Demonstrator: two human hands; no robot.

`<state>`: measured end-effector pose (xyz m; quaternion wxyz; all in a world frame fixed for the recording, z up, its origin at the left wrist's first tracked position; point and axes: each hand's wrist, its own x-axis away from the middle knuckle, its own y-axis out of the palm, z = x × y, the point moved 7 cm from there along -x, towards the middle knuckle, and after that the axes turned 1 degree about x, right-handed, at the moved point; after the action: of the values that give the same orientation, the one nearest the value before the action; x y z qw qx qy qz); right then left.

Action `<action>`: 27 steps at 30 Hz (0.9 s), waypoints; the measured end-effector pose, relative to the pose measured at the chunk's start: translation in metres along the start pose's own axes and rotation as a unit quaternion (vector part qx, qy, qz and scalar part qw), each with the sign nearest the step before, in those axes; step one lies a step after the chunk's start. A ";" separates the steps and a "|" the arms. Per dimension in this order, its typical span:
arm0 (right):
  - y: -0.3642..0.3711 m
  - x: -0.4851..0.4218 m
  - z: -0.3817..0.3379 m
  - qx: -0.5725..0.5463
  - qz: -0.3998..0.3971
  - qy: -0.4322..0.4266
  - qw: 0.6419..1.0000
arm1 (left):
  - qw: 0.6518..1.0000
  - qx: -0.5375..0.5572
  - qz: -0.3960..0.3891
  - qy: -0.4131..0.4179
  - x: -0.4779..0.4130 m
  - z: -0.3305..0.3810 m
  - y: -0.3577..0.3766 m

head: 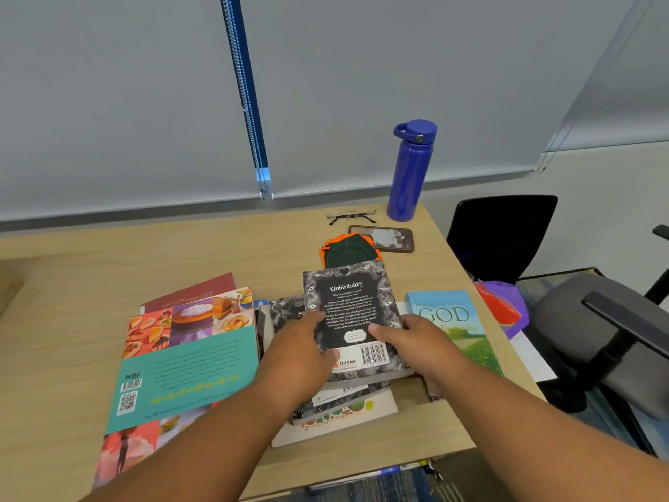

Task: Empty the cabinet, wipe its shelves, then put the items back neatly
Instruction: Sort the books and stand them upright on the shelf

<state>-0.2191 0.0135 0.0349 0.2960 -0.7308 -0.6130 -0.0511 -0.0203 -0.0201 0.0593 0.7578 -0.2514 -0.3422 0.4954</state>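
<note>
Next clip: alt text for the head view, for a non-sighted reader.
A person's right hand grips the edge of a black paperback titled Unbirthday, back cover up, atop a stack of books on a wooden desk, while the left hand rests on its cover. A cookbook lies left of it; a blue bottle, glasses and a phone sit behind.

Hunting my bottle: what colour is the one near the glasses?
Blue water bottle, lid too; clearest in head view.
</note>
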 end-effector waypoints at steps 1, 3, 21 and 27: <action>-0.003 0.000 -0.002 -0.022 0.015 -0.003 1.000 | 1.000 0.001 -0.006 0.000 0.000 0.000 0.002; -0.013 0.004 -0.014 -0.063 0.047 -0.026 0.997 | 1.000 0.006 -0.005 0.007 -0.003 0.004 0.002; 0.011 0.019 -0.030 -0.061 -0.045 -0.083 0.994 | 0.862 0.502 -0.007 -0.072 -0.003 0.002 -0.053; -0.015 0.027 -0.067 -0.065 -0.009 -0.229 0.971 | 0.904 0.413 0.017 0.109 0.006 0.029 -0.065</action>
<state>-0.2067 0.0041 0.1071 0.0989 -0.7355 -0.6661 0.0749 -0.0030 -0.0386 0.1262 0.8178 0.0260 -0.0179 0.5747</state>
